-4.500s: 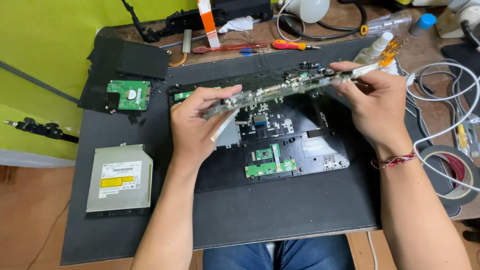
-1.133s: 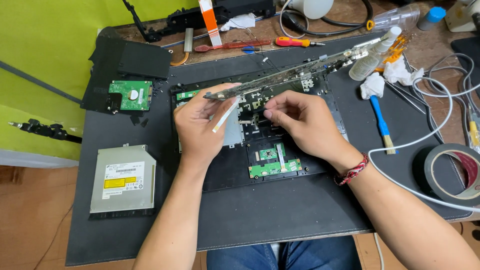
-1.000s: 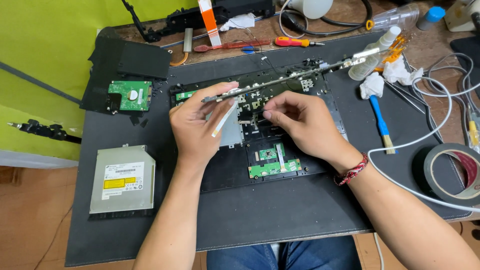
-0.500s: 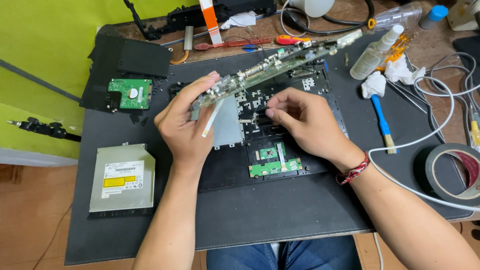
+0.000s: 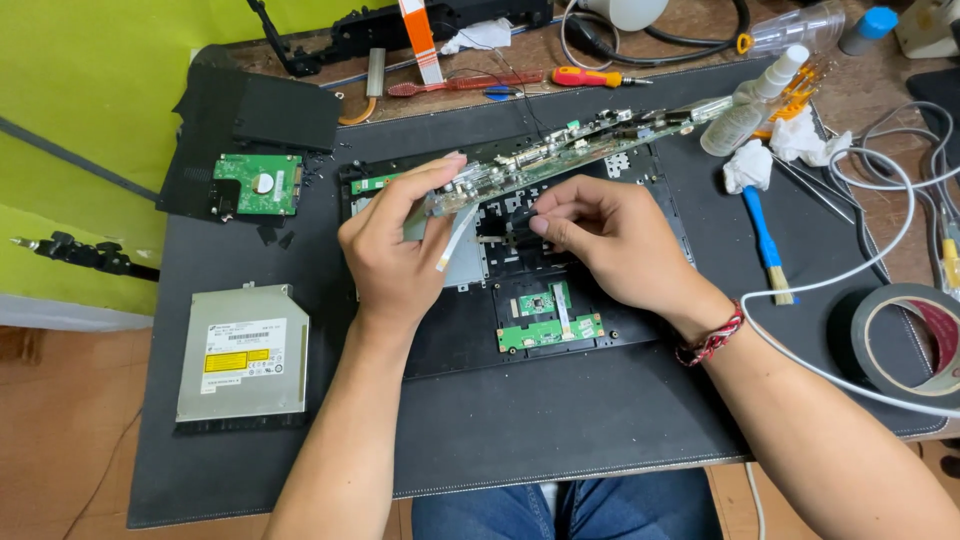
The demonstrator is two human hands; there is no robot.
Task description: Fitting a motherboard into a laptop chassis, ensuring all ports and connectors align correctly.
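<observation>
Bright, even overhead light – soft shadows, sharp focus, slight bending at the edges.

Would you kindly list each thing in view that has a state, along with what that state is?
Left hand: gripping the circuit board's end.
Circuit board: lifted, tilted above the laptop base.
Right hand: fingertips pinching something small under the board.
Laptop base: opened, internals exposed.
Optical drive: removed, lying flat on the mat.
Hard drive: removed, board side up.
Screwdriver: lying unused.
Brush: lying on the mat.
</observation>
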